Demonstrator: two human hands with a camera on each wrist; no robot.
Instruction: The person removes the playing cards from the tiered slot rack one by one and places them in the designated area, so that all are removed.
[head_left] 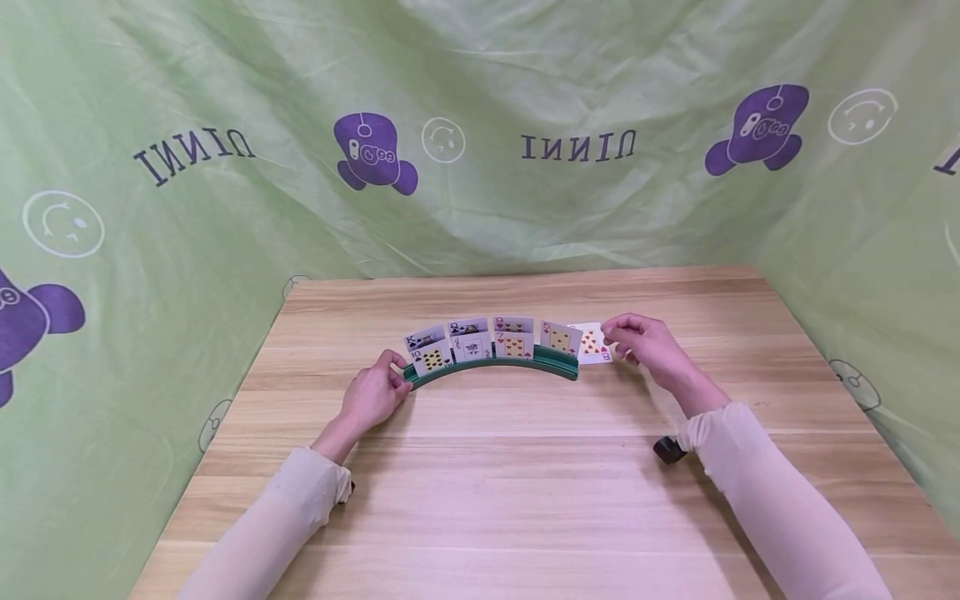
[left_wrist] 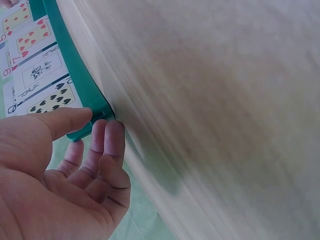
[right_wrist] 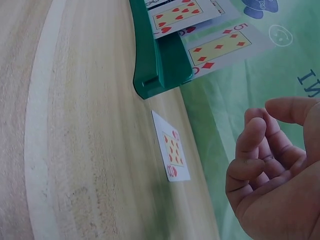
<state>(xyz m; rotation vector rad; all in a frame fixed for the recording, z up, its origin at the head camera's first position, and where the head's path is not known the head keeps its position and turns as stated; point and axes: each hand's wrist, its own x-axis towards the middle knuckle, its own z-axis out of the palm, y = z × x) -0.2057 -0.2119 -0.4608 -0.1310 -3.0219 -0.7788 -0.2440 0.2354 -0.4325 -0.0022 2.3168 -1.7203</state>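
Green rack (right_wrist: 145, 60), likely stiff: our left fingers (left_wrist: 115, 137) pinch its end. Our right fingers (right_wrist: 250, 137) are empty; the loose card (right_wrist: 172, 150) looks light, slick, best held by its edges.

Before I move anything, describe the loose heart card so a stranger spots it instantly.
On the wooden table, find the curved green holder with playing cards standing in it. At its end nearest the person's right hand is a white card with red hearts. Unlike its neighbours, it lies on the table, outside the holder.
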